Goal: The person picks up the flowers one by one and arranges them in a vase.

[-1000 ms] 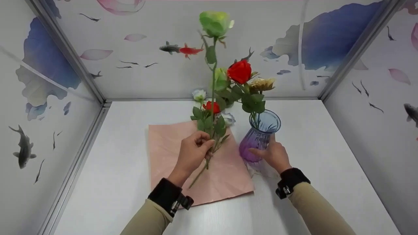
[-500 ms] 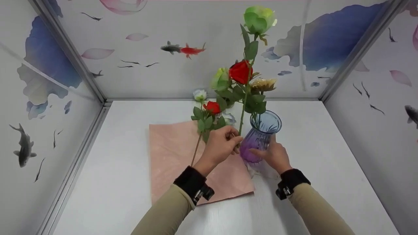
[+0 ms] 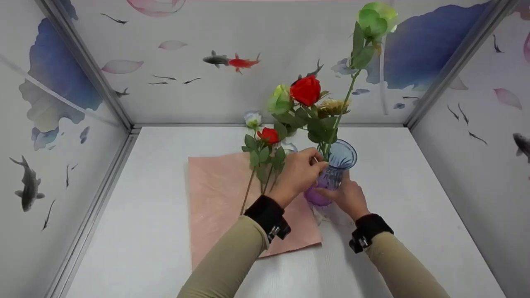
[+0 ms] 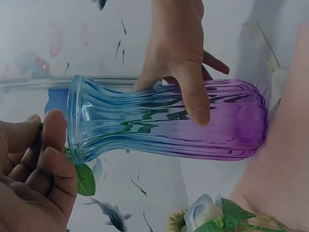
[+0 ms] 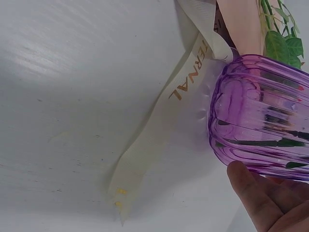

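My left hand (image 3: 300, 171) pinches the thin stem of a long green rose (image 3: 377, 18) beside the mouth of a glass vase (image 3: 344, 154). The rose tilts to the right; the lower end of its stem is hidden by my fingers. Blue at the top and purple below, the vase stands upright, gripped around its side by my right hand (image 3: 350, 198). A red rose (image 3: 305, 90), a second green rose (image 3: 280, 100) and a golden flower (image 3: 331, 106) lean above its rim. In the left wrist view, the fingertips are close to the rim.
Pink wrapping paper (image 3: 219, 203) lies left of the vase, with a small red rose (image 3: 268, 135) and white flowers (image 3: 252, 119) on or behind it. A cream lettered ribbon (image 5: 145, 140) trails by the vase's base. Printed walls enclose the white table (image 3: 414, 198).
My left hand has carried the long green rose rightward from over the paper to the vase's mouth. My right hand keeps its grip, and the vase stays in place.
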{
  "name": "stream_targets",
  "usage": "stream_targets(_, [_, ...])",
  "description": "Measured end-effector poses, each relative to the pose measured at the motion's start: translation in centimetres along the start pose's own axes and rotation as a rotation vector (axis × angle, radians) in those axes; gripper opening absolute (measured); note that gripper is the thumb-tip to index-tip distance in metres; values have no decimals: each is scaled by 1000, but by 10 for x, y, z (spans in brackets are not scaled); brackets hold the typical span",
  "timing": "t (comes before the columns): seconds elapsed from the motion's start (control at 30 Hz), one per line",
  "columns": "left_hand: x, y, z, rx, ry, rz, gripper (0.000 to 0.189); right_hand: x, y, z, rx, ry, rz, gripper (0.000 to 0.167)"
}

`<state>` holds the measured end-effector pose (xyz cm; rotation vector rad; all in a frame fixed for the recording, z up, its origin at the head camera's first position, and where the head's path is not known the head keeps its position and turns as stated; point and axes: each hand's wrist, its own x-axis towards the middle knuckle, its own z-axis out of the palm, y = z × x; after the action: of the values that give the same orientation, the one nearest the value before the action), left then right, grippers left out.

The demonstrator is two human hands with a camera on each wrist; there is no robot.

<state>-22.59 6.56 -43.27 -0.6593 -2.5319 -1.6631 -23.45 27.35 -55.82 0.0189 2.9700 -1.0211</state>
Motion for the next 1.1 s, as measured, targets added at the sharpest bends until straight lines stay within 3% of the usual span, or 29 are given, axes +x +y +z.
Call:
stream_targets(0.17, [13,5,6,38,29,-1,10,0,-1,0,2,-14,12,130])
stream_targets(0.5, [29,10,22,-31,85,-134,8,0,-2,0,31,-17,0,127])
stream_targets(0.73, [31,5,28,40,135,-157,11,0,-1,0,22,-6,-2,128])
stream_targets(1.1, [32,1,35,161,102,-160,21,-1,1,1,6,19,-16,128])
